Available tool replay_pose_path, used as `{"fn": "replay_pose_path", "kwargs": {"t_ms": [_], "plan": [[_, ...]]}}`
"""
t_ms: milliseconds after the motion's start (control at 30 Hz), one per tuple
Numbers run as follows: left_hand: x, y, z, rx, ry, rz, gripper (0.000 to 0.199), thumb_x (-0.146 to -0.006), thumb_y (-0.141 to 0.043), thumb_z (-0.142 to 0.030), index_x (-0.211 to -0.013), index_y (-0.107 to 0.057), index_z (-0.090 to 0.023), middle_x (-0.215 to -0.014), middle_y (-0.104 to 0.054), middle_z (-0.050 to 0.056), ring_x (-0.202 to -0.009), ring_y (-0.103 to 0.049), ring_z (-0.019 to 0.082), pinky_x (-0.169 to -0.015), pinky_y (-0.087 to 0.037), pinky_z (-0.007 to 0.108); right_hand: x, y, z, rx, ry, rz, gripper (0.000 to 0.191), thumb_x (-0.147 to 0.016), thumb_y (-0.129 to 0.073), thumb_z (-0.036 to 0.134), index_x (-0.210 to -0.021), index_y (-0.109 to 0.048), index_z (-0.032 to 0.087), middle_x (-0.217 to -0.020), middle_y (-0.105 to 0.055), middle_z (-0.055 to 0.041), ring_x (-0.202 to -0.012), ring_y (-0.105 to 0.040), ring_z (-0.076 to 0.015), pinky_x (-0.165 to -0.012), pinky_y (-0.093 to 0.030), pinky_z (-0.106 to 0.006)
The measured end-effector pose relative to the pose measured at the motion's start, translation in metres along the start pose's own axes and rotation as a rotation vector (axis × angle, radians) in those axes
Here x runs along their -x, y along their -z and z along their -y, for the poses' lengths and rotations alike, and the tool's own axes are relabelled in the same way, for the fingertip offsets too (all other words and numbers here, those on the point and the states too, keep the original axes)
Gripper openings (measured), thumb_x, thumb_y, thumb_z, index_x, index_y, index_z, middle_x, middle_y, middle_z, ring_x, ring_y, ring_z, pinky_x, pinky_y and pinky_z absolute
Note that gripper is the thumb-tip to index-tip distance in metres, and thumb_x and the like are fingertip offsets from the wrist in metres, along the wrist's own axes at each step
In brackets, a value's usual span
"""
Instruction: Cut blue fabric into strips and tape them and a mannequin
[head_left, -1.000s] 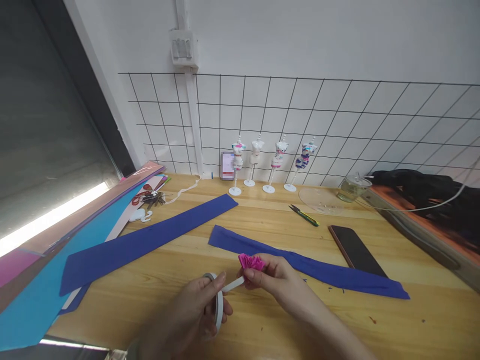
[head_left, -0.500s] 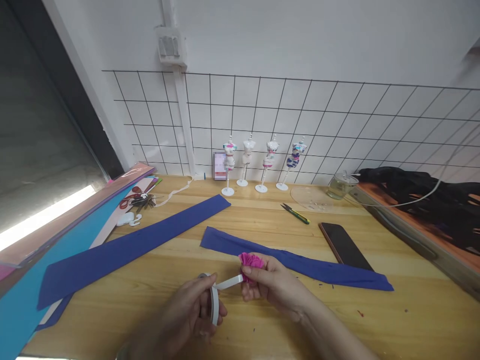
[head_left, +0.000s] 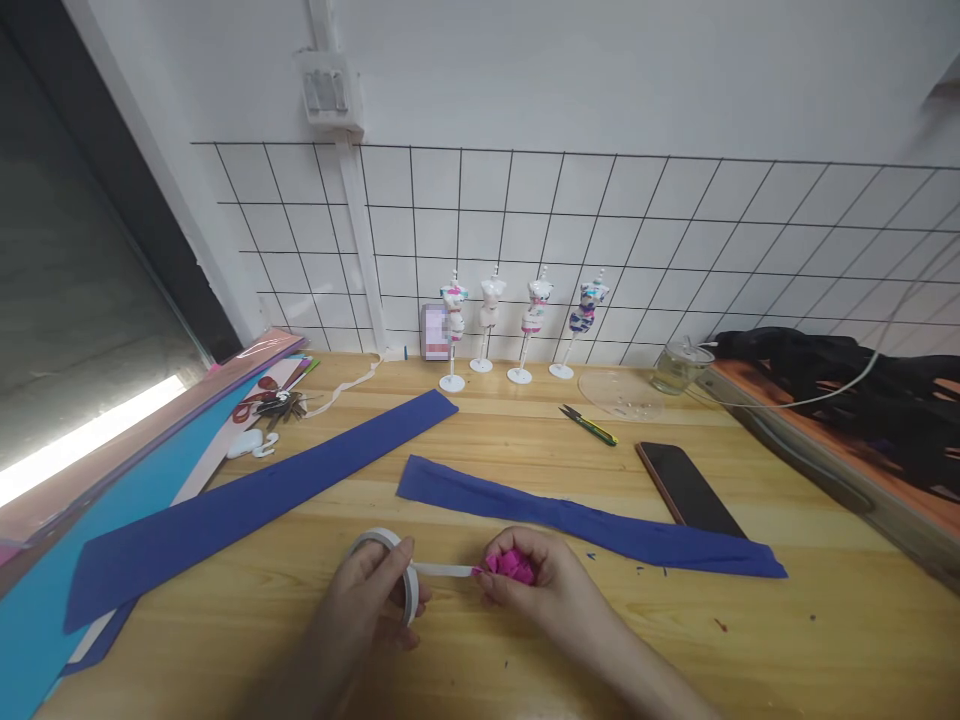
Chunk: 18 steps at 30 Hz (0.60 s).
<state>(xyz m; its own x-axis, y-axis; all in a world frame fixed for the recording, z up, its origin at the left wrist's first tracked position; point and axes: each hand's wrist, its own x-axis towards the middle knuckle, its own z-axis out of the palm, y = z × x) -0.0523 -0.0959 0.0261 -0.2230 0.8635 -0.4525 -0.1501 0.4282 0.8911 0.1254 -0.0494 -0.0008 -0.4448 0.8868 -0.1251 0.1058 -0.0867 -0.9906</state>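
My left hand is closed around a roll of white tape, thumb on its upper rim. A length of the tape runs straight across to my right hand. There the fingers pinch a crumpled bright pink paper piece, gathered at its left end where the tape meets it. Part of the pink piece is hidden by the fingers. Just behind my hands lies a long blue strip on the wooden table. Another blue strip slants across the left side.
Several small dress-form stands line the back wall. Yellow-handled snips and a dark phone lie to the right, near a lidded cup. At left are coloured sheets, red-handled scissors and white earphones.
My left hand has moved left with the roll, drawing out a longer, level stretch of tape. The pink piece has turned in my right fingers, its frilled edge now less visible.
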Motion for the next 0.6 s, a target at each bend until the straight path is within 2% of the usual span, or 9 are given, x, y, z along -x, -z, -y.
{"fn": "replay_pose_path", "kwargs": {"t_ms": [67, 167, 300, 467, 600], "plan": [[0.003, -0.002, -0.002, -0.041, -0.054, -0.07, 0.034, -0.062, -0.063, -0.05, -0.057, -0.051, -0.019, -0.049, -0.059, -0.001, -0.049, -0.052, 0.013, -0.038, -0.044, 0.022, 0.003, -0.003, 0.002, 0.037, 0.041, -0.063, 0.022, -0.067, -0.069, 0.032, -0.068, -0.055, 0.015, -0.058, -0.054, 0.0023, -0.053, -0.047, -0.009, -0.05, -0.035, -0.02], [0.007, -0.003, -0.004, -0.056, -0.086, -0.107, 0.033, -0.061, -0.063, -0.05, -0.056, -0.052, -0.019, -0.047, -0.058, -0.001, -0.043, -0.05, 0.012, -0.036, -0.044, 0.021, 0.008, -0.006, 0.006, 0.018, 0.091, -0.121, 0.018, -0.067, -0.067, 0.028, -0.066, -0.054, 0.015, -0.058, -0.054, 0.0018, -0.053, -0.046, -0.0091, -0.051, -0.036, -0.02], [0.009, -0.001, -0.004, -0.074, -0.082, -0.091, 0.034, -0.064, -0.061, -0.051, -0.056, -0.053, -0.018, -0.049, -0.059, 0.0, -0.042, -0.05, 0.012, -0.036, -0.044, 0.021, 0.013, -0.008, 0.009, -0.039, 0.138, -0.129, 0.013, -0.068, -0.065, 0.023, -0.064, -0.056, 0.016, -0.063, -0.058, -0.0007, -0.056, -0.051, -0.0108, -0.053, -0.04, -0.021], [0.008, 0.002, -0.004, -0.041, -0.068, -0.033, 0.035, -0.065, -0.06, -0.051, -0.053, -0.05, -0.019, -0.049, -0.059, 0.001, -0.043, -0.05, 0.012, -0.034, -0.042, 0.02, 0.02, -0.007, 0.016, 0.02, 0.353, -0.096, 0.008, -0.068, -0.06, 0.011, -0.063, -0.06, 0.017, -0.067, -0.063, -0.004, -0.063, -0.059, -0.015, -0.062, -0.047, -0.026], [0.006, 0.003, -0.003, -0.044, -0.061, -0.019, 0.034, -0.067, -0.058, -0.05, -0.054, -0.05, -0.019, -0.05, -0.06, 0.001, -0.045, -0.05, 0.013, -0.034, -0.042, 0.02, 0.024, -0.006, 0.02, 0.089, 0.471, -0.076, 0.012, -0.07, -0.059, 0.006, -0.065, -0.062, 0.017, -0.067, -0.065, -0.005, -0.062, -0.061, -0.0155, -0.06, -0.048, -0.026]]}}
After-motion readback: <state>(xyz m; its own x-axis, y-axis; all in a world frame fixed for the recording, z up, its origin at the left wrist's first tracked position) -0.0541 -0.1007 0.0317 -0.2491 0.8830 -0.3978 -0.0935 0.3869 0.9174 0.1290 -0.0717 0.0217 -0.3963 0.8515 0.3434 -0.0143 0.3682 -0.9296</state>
